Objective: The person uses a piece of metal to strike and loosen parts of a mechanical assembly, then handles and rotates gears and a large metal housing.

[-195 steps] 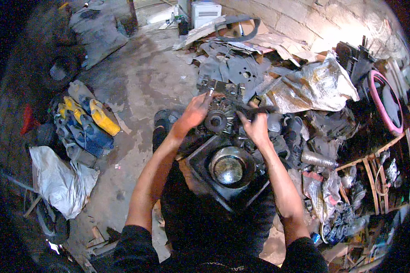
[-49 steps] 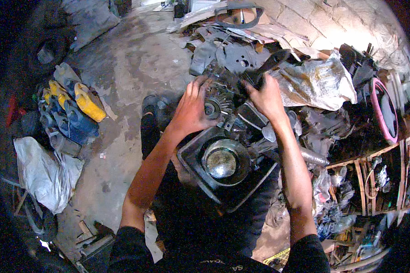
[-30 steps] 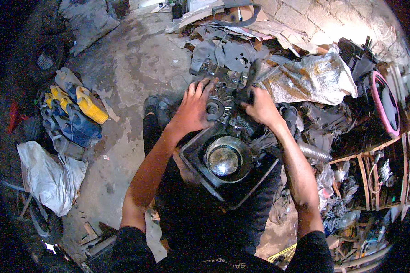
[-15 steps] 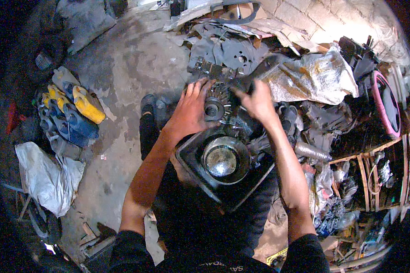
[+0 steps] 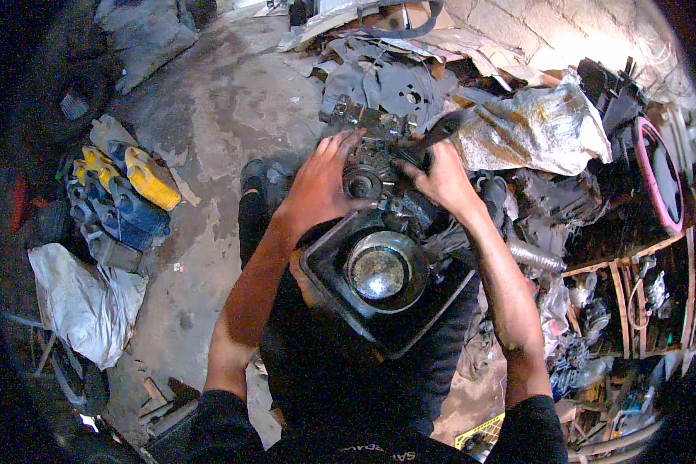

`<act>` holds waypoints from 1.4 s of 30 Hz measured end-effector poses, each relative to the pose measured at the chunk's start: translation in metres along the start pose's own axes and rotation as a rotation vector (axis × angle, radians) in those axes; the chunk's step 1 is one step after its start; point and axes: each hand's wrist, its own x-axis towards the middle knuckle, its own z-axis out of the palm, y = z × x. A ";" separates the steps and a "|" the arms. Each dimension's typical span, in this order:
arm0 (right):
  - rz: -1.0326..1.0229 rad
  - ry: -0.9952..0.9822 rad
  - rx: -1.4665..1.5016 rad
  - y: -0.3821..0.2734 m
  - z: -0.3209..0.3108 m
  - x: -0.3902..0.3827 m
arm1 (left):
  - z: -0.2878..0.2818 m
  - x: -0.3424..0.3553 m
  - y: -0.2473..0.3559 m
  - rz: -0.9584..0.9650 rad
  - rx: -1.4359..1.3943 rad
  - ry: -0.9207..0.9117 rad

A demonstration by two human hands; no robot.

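Observation:
A greasy, dark metal machine part (image 5: 373, 155), with a round ring-shaped hub (image 5: 362, 185) on it, sits above a black tray (image 5: 348, 305) in front of me. My left hand (image 5: 325, 179) is closed around the part's left side, fingers over its far edge and thumb by the near side of the hub. In my right hand (image 5: 444, 179) is a dark elongated tool (image 5: 445, 124), slanting across the part's right side; its working end is hard to make out. A round metal bowl (image 5: 377, 271) with a shiny bottom rests in the tray.
Blue and yellow plastic containers (image 5: 124, 185) and a white sack (image 5: 93, 301) lie on the floor at left. A dirty silver sheet (image 5: 526, 131) spreads at far right, near a pink-rimmed oval object (image 5: 657, 178). Wooden racks (image 5: 626, 301) with parts stand at right.
My right hand has shifted slightly nearer, and it and the dark tool look less blurred. My left hand keeps its hold on the machine part. The whole view has moved a little.

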 end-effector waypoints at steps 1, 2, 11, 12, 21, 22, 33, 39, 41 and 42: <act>-0.041 0.031 -0.075 0.002 0.001 0.007 | 0.001 0.004 -0.004 0.009 -0.012 0.011; -0.076 0.061 -0.151 0.001 0.004 0.013 | 0.000 0.007 -0.003 -0.009 -0.080 0.001; -0.027 -0.379 -0.371 0.013 -0.015 0.019 | 0.008 0.015 -0.012 -0.109 -0.284 0.058; -0.127 -0.354 -0.396 0.021 -0.013 0.013 | 0.009 0.017 -0.014 -0.168 -0.387 0.045; 0.178 0.198 0.160 0.020 0.003 -0.010 | 0.023 0.011 -0.042 -0.561 -1.062 -0.013; 0.216 0.319 0.087 0.011 -0.003 -0.011 | 0.027 0.011 -0.044 -0.360 -0.972 0.034; 0.141 0.109 0.050 0.018 -0.009 0.020 | 0.033 0.019 -0.035 -0.159 -0.800 0.019; 0.021 -0.033 -0.032 0.025 -0.008 0.030 | 0.025 0.023 -0.035 -0.268 -0.766 -0.036; -0.189 0.062 -0.017 0.017 0.003 0.035 | 0.037 0.020 -0.049 -0.293 -0.827 0.043; -0.224 0.067 -0.036 0.014 0.003 0.035 | 0.040 0.017 -0.052 -0.285 -0.812 0.040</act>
